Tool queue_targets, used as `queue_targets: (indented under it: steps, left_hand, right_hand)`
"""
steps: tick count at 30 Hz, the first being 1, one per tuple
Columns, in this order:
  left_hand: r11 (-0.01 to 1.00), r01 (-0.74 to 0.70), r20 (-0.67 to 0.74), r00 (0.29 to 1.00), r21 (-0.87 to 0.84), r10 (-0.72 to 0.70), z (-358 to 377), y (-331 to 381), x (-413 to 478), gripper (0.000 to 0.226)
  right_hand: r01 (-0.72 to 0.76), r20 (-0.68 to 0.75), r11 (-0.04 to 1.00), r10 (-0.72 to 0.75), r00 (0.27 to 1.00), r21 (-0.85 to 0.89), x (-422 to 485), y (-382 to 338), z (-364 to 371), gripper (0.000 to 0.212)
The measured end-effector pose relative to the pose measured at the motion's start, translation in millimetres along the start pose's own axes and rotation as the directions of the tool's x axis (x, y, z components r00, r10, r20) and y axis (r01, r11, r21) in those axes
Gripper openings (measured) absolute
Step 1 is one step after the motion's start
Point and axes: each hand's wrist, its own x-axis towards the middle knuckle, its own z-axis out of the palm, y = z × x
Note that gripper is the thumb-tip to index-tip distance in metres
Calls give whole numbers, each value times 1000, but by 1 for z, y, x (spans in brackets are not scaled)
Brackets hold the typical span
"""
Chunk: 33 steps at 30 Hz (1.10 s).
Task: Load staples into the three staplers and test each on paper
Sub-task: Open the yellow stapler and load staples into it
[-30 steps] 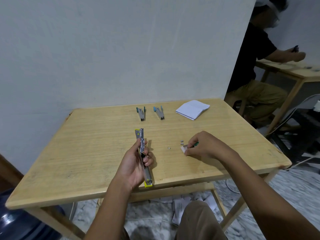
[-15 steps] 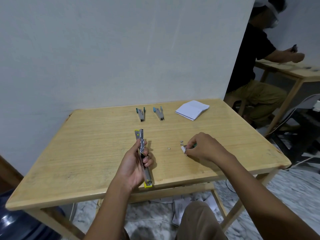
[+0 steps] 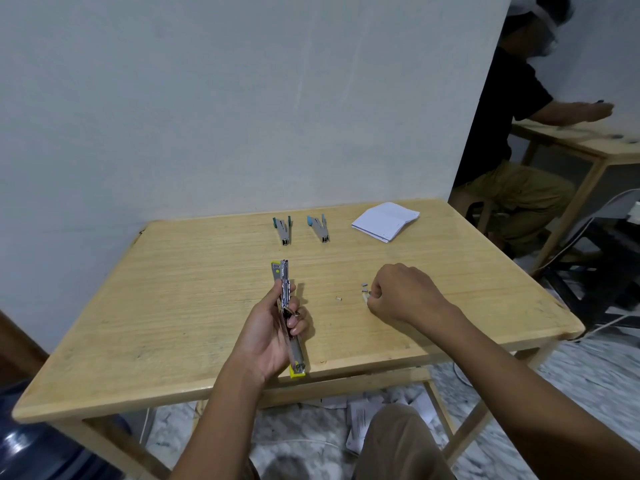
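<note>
We face a pale, grained wooden table (image 3: 173, 306) against a plain wall. At frame centre our left hand (image 3: 273, 336) curls round one long yellow-and-chrome stapler (image 3: 284, 289), swung open. Above it lie two slim metal ones, a green-tipped stapler (image 3: 283, 231) and a blue-tipped stapler (image 3: 319, 230), beside one white paper stack (image 3: 384, 221). Centre right, our right hand (image 3: 401, 292) pinches a small white piece (image 3: 364, 296) on the table.

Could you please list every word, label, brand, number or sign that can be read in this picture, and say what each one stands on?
No text can be read in this view.
On the sheets on the floor: grey printed lines, too blurred to read.
On the folded white paper: faint marks only, not legible.
On the yellow stapler, the green stapler and the blue stapler: no brand or label can be made out.
</note>
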Motion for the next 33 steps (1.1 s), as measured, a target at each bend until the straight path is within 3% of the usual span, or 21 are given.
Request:
queue_targets:
  steps: [5, 11, 14, 23, 27, 33]
  left_hand:
    - [1000, 2, -6, 1000, 2, -2, 1, 1, -1, 21]
    - [1000, 4, -12, 1000, -2, -4, 3, 0, -1, 19]
    - [1000, 0, -16, 1000, -1, 0, 3, 0, -1, 19]
    - [1000, 7, -18, 1000, -10, -8, 3, 0, -1, 19]
    - [1000, 5, -21, 1000, -14, -5, 3, 0, -1, 19]
    - [1000, 7, -26, 1000, -4, -7, 4, 1, -1, 19]
  right_hand:
    - [-3, 19, 997, 1, 1000, 71, 0, 6, 2, 38]
    - [-36, 59, 978, 24, 998, 207, 0, 14, -12, 16]
    - [-2, 74, 989, -9, 997, 151, 5, 23, -21, 16]
    - [267, 334, 961, -229, 914, -70, 22, 22, -29, 17]
    - [277, 333, 957, -236, 913, -83, 29, 22, -26, 14]
    - [257, 202, 964, -265, 943, 67, 27, 31, -15, 13]
